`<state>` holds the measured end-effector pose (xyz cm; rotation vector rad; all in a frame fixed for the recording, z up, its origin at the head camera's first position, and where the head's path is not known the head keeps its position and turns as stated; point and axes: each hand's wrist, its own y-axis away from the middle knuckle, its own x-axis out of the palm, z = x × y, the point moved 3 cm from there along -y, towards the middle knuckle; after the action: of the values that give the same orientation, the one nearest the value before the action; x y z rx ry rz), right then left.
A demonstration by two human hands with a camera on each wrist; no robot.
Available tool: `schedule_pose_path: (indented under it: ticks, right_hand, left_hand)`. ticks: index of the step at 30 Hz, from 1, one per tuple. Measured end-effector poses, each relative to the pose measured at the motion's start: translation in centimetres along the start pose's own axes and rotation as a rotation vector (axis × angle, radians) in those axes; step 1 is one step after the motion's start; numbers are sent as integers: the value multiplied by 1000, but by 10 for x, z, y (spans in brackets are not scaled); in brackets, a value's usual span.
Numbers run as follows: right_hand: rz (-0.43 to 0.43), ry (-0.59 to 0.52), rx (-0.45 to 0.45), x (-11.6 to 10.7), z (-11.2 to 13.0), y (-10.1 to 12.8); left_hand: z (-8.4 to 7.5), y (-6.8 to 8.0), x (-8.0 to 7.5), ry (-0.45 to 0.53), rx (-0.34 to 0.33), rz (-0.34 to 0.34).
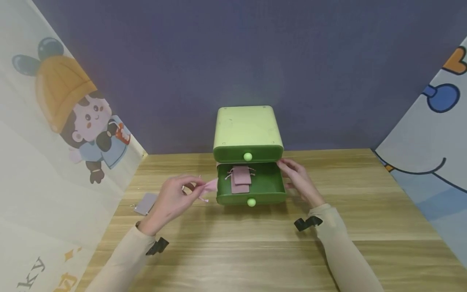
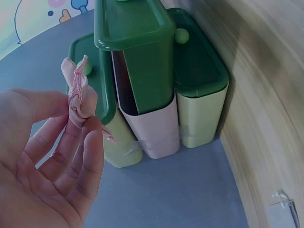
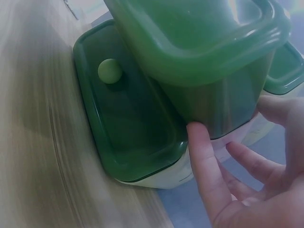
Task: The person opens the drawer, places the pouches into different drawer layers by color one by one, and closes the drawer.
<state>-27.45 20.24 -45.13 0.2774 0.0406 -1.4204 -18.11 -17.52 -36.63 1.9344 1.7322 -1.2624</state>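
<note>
My left hand [image 1: 174, 199] pinches a small pink drawstring pouch [image 2: 81, 97] between thumb and fingertips, just left of the pulled-out green drawer [image 1: 268, 180]. That drawer is the middle one of a small drawer cabinet [image 1: 248, 125]. Inside its left part lie two overlapping pink pouches [image 1: 242, 175]. Against the drawer's right side, my right hand [image 1: 300, 180] rests with its thumb and fingers extended, and the right wrist view shows a fingertip [image 3: 197, 130] touching near the drawer's lower corner. A greyish pouch [image 1: 146, 202] lies on the table, partly hidden behind my left hand.
The cabinet stands on a wood-grain table [image 1: 248, 251] near a dark blue back wall [image 1: 182, 81]. Its top drawer [image 1: 230, 154] and bottom drawer [image 2: 197, 61] are closed, each with a round light-green knob. Printed cartoon panels flank the table on both sides.
</note>
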Motion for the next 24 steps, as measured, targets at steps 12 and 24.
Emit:
schedule_pose_path:
  ticks: [12, 24]
  right_hand:
    - [-4, 11, -8, 0, -1, -1]
    - [-1, 7, -8, 0, -1, -2]
  left_hand:
    - [-4, -19, 2, -1, -3, 47]
    - [-12, -34, 6, -13, 37, 64]
